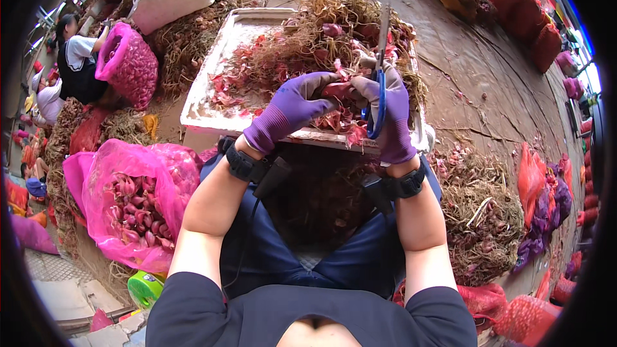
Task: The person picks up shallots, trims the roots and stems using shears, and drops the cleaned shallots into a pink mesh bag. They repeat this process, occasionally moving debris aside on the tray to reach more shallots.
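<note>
My left hand, in a purple glove with grey fingertips, is closed on a reddish shallot over the near side of a white foam tray. My right hand, gloved alike, grips blue-handled scissors whose blades point up and away. Its thumb and fingertips also meet the shallot, so both hands are close together. Behind them in the tray lies a heap of shallots with dry stalks. Loose red skins are scattered at the tray's left, and more cling below my fingers.
Beside my left arm stands an open pink bag of trimmed shallots. Stalky shallots are piled at my right. A seated person works near another pink bag at far left. Full red net sacks line the far right.
</note>
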{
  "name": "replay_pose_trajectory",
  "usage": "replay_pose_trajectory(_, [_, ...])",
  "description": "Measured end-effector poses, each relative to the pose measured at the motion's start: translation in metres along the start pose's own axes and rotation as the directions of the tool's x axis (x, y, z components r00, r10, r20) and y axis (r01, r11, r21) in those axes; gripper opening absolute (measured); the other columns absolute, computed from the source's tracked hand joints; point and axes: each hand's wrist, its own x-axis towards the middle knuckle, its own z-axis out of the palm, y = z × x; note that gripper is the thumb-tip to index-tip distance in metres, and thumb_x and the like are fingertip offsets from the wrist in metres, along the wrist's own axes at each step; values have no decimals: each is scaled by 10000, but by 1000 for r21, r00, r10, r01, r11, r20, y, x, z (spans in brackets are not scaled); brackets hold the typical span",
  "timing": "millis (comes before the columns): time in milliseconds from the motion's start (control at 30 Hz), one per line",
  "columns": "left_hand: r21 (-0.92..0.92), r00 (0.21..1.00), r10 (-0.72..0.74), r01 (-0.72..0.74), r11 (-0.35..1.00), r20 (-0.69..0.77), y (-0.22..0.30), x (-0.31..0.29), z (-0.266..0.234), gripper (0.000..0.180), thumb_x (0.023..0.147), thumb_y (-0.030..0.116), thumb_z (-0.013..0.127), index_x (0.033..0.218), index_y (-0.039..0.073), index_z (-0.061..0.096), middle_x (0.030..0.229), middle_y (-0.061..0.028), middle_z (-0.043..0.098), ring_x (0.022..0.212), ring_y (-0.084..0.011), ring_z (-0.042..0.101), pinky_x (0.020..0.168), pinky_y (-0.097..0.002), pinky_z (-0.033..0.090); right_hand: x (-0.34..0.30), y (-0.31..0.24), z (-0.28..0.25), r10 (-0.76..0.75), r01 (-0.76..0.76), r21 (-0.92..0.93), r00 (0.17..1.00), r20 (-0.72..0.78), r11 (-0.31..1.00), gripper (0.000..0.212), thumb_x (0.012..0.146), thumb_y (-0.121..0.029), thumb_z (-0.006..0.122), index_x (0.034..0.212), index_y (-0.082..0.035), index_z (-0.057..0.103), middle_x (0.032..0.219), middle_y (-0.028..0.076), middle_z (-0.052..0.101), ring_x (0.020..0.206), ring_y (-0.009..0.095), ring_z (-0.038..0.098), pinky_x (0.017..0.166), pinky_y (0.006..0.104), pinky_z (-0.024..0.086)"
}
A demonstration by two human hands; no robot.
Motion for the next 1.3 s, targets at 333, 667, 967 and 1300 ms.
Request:
replay_pose_trajectory(333, [-509, 998, -59, 70, 858, 36, -1, -12, -40, 388, 998, 202, 522, 1342, 24, 490, 1096, -56, 655, 967, -122, 637, 791, -281, 562, -10, -18, -9, 109, -35, -290, 964, 243, 956, 426, 981, -336, 524, 1244, -4, 482, 1033, 123, 670, 954, 199, 648, 857, 338, 502])
replay_pose_trajectory(667, [-676, 991, -111, 128, 726, 69, 4, -12, -33, 466, 997, 237, 528, 1406, 38, 426, 1116, -19, 603, 994, -92, 593, 750, -239, 545, -34, -15, -4, 210, -8, -577, 935, 285, 817, 435, 823, -319, 705, 1074, 7, 561, 843, 78, 643, 775, 126, 613, 717, 282, 493])
replay_pose_trajectory(967, [-227, 986, -81, 46, 973, -146, 13, -10, -19, 392, 974, 160, 558, 1336, 21, 508, 1050, -56, 676, 886, -86, 631, 782, -229, 524, -32, -5, -4, 11, 86, -748, 992, 124, 658, 447, 779, -398, 767, 977, -40, 588, 719, 71, 599, 639, 177, 577, 630, 326, 480])
replay_pose_trajectory(1300, [-188, 979, -14, -25, 982, -205, 16, -15, -11, 358, 960, 116, 567, 1303, 18, 541, 1064, -57, 678, 945, -76, 624, 811, -227, 516, -32, 1, 1, -91, 166, -805, 986, 140, 569, 502, 778, -459, 773, 997, -57, 567, 685, 60, 598, 597, 168, 590, 565, 318, 473])
